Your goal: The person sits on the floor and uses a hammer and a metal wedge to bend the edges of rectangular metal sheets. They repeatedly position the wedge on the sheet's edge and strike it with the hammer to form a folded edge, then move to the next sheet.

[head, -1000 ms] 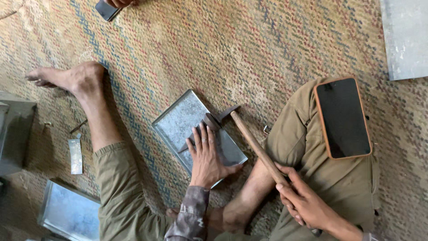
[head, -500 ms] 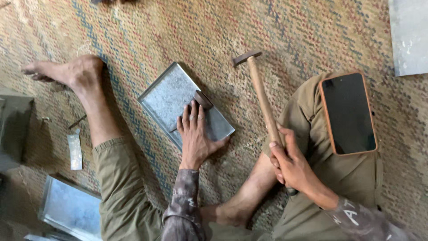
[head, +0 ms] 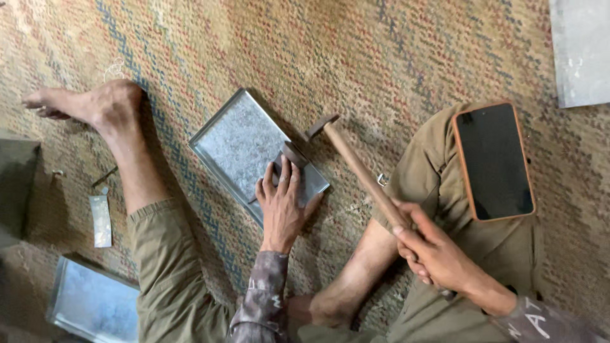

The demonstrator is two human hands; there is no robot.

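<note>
Left hand [head: 284, 204] lies flat, fingers spread, pressing the shallow rectangular galvanized metal tray [head: 244, 143] onto the woven mat [head: 267, 44]; fingertips touch a small dark block [head: 293, 154] at the tray's 3 o'clock edge. Right hand [head: 431, 249] is clenched round the wooden-handled hammer [head: 359, 171], whose head sits just beside that block. A black phone in an orange case [head: 494, 162] rests on the knee at 3 o'clock. A second tray [head: 92, 303] lies at 8 o'clock.

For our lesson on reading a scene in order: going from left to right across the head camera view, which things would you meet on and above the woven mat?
Bare foot → small metal strip → metal tray → left hand → hammer → right hand → phone → grey sheet.
</note>
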